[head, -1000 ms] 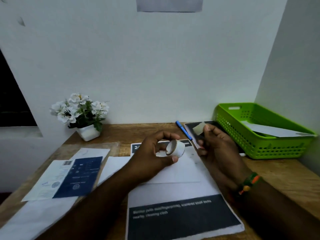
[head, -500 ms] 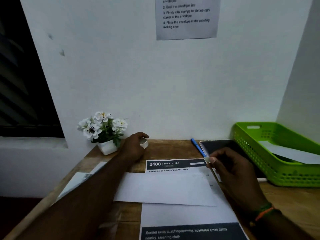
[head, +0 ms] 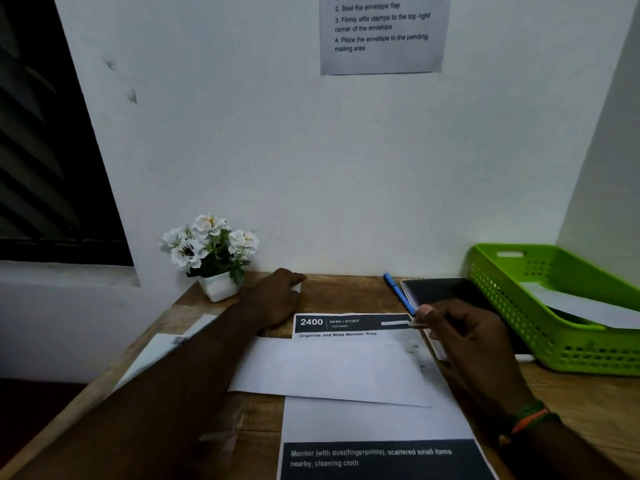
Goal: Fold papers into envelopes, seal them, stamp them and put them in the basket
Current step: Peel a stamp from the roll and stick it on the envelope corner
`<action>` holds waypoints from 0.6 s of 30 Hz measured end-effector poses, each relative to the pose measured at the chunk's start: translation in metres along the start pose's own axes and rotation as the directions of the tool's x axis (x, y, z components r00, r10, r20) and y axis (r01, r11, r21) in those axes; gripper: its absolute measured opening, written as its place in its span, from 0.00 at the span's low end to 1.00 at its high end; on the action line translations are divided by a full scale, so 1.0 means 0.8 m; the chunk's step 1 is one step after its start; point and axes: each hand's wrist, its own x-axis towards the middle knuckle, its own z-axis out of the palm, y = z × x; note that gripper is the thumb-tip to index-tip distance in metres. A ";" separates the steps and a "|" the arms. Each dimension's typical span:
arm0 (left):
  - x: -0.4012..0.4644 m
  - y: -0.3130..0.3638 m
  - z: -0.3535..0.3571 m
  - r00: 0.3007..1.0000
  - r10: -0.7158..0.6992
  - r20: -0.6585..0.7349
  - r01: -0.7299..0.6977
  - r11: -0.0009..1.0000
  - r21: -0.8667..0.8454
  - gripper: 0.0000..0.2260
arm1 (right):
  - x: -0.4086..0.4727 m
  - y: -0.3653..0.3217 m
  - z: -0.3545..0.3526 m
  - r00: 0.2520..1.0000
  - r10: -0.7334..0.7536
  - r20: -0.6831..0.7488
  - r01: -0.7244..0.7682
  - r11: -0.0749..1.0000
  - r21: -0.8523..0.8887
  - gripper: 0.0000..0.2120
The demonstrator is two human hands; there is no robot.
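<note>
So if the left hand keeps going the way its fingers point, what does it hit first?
Probably the wall. The left hand reaches toward the back of the desk, covering the tape roll, with only bare wood beyond. Depth is unclear.

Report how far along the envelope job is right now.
Done: one white envelope already lies in the green basket. In hand: a folded envelope lies on the desk; the right hand pinches a small tape piece near its top right corner, while the left hand rests on the tape roll by the flower pot. Left: taping, stamping and moving it to the basket.
</note>
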 end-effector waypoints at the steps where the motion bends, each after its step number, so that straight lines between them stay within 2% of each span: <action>1: 0.001 0.000 0.001 1.000 0.005 -0.012 -0.005 1.000 0.006 0.24 | 0.001 0.001 0.000 1.000 -0.009 -0.005 0.009 1.000 -0.006 0.09; 4: 0.004 -0.004 0.003 0.997 -0.006 -0.071 0.007 1.000 0.022 0.20 | 0.001 -0.001 0.000 1.000 -0.017 -0.019 0.017 1.000 0.006 0.07; 6: 0.001 0.003 0.001 0.997 -0.020 -0.068 0.025 0.997 0.069 0.22 | 0.002 0.000 0.001 1.000 0.006 -0.026 -0.004 0.998 0.070 0.06; 8: -0.011 0.028 -0.001 0.987 0.021 -0.158 -0.007 0.996 0.085 0.24 | 0.003 0.003 0.002 1.000 0.019 -0.009 -0.018 0.990 0.138 0.09; 10: -0.034 0.071 0.002 0.947 0.085 -0.310 -0.131 0.983 -0.131 0.23 | 0.004 0.003 0.004 0.999 0.017 0.033 -0.023 0.983 0.181 0.13; 11: -0.049 0.097 0.007 0.933 0.091 -0.349 -0.194 0.942 -0.274 0.20 | 0.003 0.003 0.005 0.999 0.014 0.048 -0.023 0.981 0.192 0.15; 14: -0.095 0.163 0.025 0.968 0.078 -0.241 -0.202 0.810 -0.551 0.09 | 0.001 -0.003 0.009 0.996 0.011 0.088 -0.028 0.979 0.204 0.17; 18: -0.122 0.180 0.044 0.996 0.047 -0.079 -0.090 0.626 -0.775 0.10 | -0.006 -0.009 0.010 0.990 0.021 0.139 -0.054 0.970 0.239 0.18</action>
